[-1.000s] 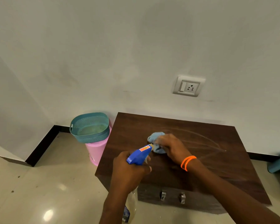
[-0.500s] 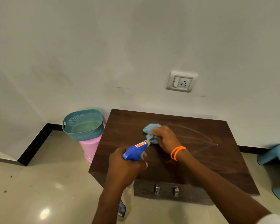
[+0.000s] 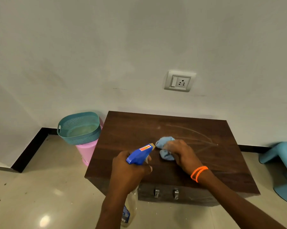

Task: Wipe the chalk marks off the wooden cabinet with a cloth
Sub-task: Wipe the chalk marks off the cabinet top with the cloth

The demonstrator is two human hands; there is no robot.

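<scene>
A dark wooden cabinet (image 3: 126, 134) stands against the white wall, its top crossed by faint curved chalk marks (image 3: 199, 134) on the right half. My right hand (image 3: 180, 152), with orange bands on the wrist, presses a crumpled light-blue cloth (image 3: 165, 142) onto the middle of the top. My left hand (image 3: 127, 171) grips a spray bottle with a blue trigger head (image 3: 139, 154); its nozzle points at the cloth from the front left. The bottle's clear body (image 3: 130, 209) hangs below my fist.
A teal perforated basket (image 3: 78, 128) sits on a pink bin (image 3: 86, 152) left of the cabinet. A light-blue plastic stool (image 3: 283, 167) stands at the right. A socket plate (image 3: 179, 81) is on the wall above. Two metal handles (image 3: 165, 193) are on the cabinet's front.
My right hand has drawn the cloth back toward the front of the cabinet top after pushing it farther away. The left hand keeps the spray bottle in much the same place.
</scene>
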